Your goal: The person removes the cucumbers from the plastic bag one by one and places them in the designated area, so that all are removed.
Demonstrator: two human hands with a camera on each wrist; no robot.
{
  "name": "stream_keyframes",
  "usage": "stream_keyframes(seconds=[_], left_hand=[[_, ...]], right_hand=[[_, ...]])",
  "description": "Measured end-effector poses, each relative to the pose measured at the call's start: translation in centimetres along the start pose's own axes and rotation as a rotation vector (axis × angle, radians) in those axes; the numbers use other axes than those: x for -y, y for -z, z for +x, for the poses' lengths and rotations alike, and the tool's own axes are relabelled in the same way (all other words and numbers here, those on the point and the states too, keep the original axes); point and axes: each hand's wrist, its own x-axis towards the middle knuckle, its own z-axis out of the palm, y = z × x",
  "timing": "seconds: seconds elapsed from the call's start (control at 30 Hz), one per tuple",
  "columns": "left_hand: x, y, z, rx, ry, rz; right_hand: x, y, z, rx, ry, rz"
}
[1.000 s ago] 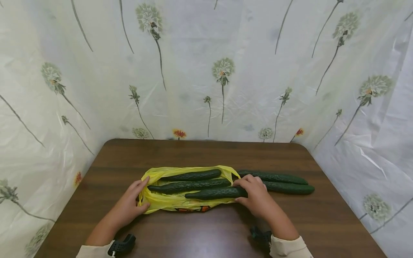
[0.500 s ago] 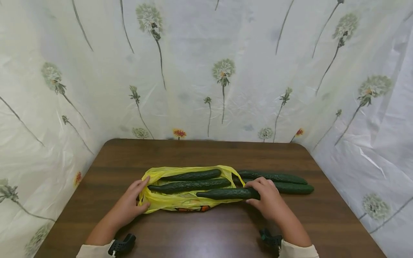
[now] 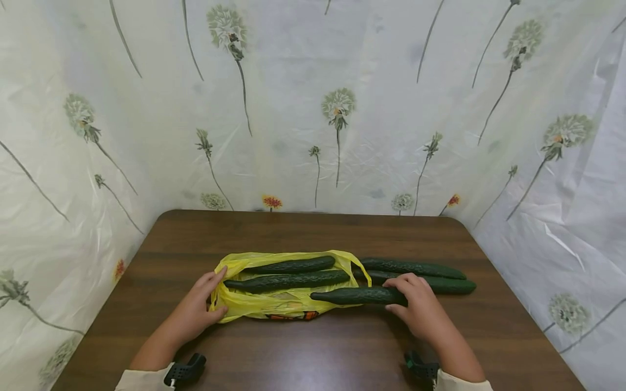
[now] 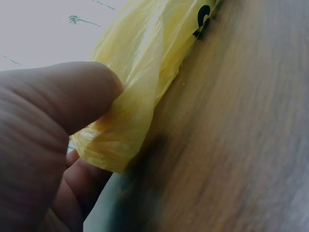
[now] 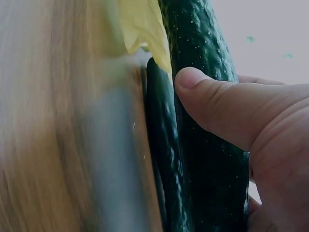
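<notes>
Cucumber [image 3: 359,296] clamped in right hand [image 3: 418,304], reaching left from it across yellow bag [image 3: 244,309], drawn farther rightward than a second ago: seemingly most of the way out. Bag pinched in left hand [image 3: 194,305], with two more cucumbers [image 3: 288,281] just right of it.

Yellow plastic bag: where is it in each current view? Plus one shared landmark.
Head: yellow plastic bag lies below centre, slightly left.
Left wrist: bag at upper middle, pinched by the left hand.
Right wrist: bag at top, left of the dark green cucumber.
Landmark: brown wood-grain table, in all three.
</notes>
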Motion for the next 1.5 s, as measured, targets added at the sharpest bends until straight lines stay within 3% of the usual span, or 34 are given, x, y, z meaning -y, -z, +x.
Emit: stream_keyframes(seconds=[0.9, 1.17, 1.5], left_hand=[[-0.4, -0.5, -0.1, 0.043, 0.036, -0.009], [-0.3, -0.1, -0.2, 0.028, 0.052, -0.008], [0.0, 0.2, 0.1, 0.054, 0.044, -0.087]], right_hand=[[-5.4, 1.7, -2.7, 0.009, -0.056, -0.016], [-6.8, 1.6, -2.9, 0.01, -0.064, -0.046], [-8.2, 2.7, -3.1, -0.002, -0.113, -0.087]])
